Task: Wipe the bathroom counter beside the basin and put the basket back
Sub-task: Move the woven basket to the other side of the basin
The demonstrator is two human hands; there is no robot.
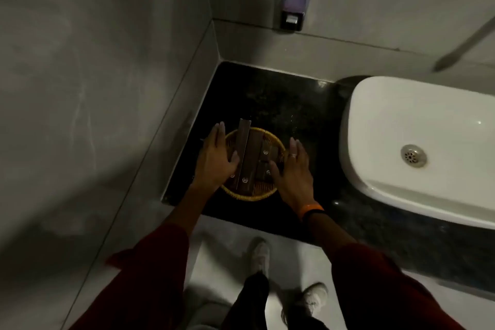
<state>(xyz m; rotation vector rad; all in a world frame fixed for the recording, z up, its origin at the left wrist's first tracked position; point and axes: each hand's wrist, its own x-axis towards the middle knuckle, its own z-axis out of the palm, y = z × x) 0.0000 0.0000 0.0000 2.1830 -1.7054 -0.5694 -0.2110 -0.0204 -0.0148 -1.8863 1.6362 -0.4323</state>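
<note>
The dark stone bench (pixel 267 94) runs from the corner wall, past both hands, to the white basin (pixel 417 142) on the right-hand side. Between the hands sits the round yellow basket (pixel 251 197), near the bench's front edge and holding brown packets (pixel 250 161). The left hand (pixel 217 161) and right hand (pixel 292 171) cup its opposite rims, each grip spread wide, fingers flat, not closed around anything. No cloth shows. This looks like lifting or setting down the basket; which, I cannot tell. Next likely calls for level carrying.
</note>
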